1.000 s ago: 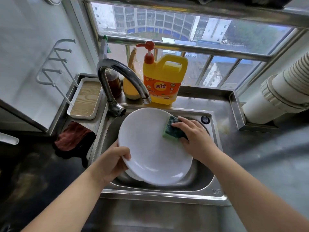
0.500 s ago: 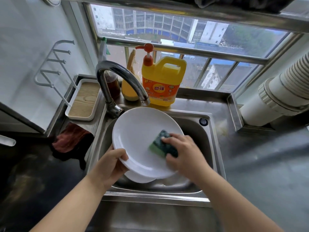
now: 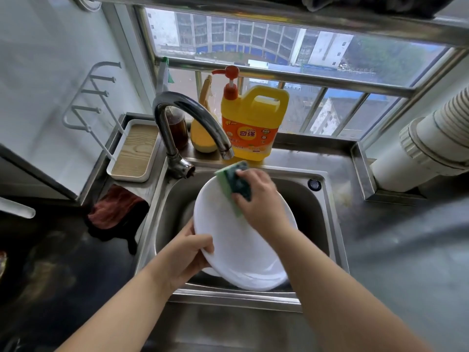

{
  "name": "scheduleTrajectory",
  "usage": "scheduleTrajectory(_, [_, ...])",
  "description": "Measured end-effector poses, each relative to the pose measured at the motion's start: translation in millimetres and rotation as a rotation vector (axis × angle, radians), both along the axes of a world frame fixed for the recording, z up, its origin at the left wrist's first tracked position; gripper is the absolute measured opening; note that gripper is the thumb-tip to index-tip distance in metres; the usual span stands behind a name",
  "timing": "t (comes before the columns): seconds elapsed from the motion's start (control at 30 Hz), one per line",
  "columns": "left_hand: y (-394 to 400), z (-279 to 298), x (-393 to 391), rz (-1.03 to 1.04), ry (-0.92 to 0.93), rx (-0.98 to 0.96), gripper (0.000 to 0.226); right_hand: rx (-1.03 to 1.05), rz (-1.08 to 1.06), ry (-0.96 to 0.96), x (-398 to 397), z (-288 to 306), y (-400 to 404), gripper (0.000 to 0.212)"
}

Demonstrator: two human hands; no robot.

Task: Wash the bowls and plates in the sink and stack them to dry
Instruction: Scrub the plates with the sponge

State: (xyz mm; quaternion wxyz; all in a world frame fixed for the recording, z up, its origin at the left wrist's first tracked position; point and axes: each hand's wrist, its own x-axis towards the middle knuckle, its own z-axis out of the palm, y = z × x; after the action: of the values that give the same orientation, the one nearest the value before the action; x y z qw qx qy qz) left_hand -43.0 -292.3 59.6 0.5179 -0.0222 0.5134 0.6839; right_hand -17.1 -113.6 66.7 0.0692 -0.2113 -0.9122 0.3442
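Note:
A large white plate [image 3: 236,240] is tilted over the steel sink [image 3: 327,224]. My left hand [image 3: 189,252] grips its lower left rim, thumb on the face. My right hand [image 3: 258,196] holds a green sponge [image 3: 233,184] with a dark scouring side and presses it against the plate's upper rim, just under the tap's spout. A second white dish [image 3: 212,271] peeks out beneath the plate in the basin; most of it is hidden.
A curved chrome tap [image 3: 193,118] arches over the sink's back left. Behind it stand a yellow detergent jug with a red pump [image 3: 253,123], a brown bottle [image 3: 179,128] and a yellow object [image 3: 203,138]. A wooden-bottomed white tray [image 3: 134,151] and a red cloth [image 3: 114,207] lie left.
My right hand swept the sponge from the plate's right edge to its lower middle, then up to the top rim. The plate has tipped more upright; my left hand keeps its grip.

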Motion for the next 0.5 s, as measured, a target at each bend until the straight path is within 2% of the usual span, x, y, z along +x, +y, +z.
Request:
scheduleTrajectory(0.07, [-1.5,0.2,0.6,0.011,0.009,-0.013,0.072,-0.007,-0.142,-0.077,1.4,-3.9,16.8,0.051])
scheduleTrajectory(0.13, [-0.8,-1.6,2.1,-0.004,0.027,-0.025,0.074,0.005,-0.163,-0.09,5.5,-4.9,14.3,0.051])
scheduleTrajectory(0.27, [3.6,-4.3,2.3,0.004,0.017,-0.029,0.076,-0.005,0.111,0.049,9.7,3.7,-25.1,0.05])
scheduleTrajectory(0.33, [3.8,-4.1,0.8,0.009,0.017,-0.028,0.076,0.005,0.147,0.067,3.6,3.8,-26.6,0.05])
scheduleTrajectory(0.4, [2.3,-4.0,-0.7,0.004,0.036,-0.036,0.076,0.023,0.054,0.051,-1.9,-0.2,-9.3,0.05])
scheduleTrajectory(0.5, [-1.9,-3.7,-1.8,0.05,0.033,-0.023,0.078,0.097,-0.121,-0.092,3.3,-8.0,28.1,0.05])
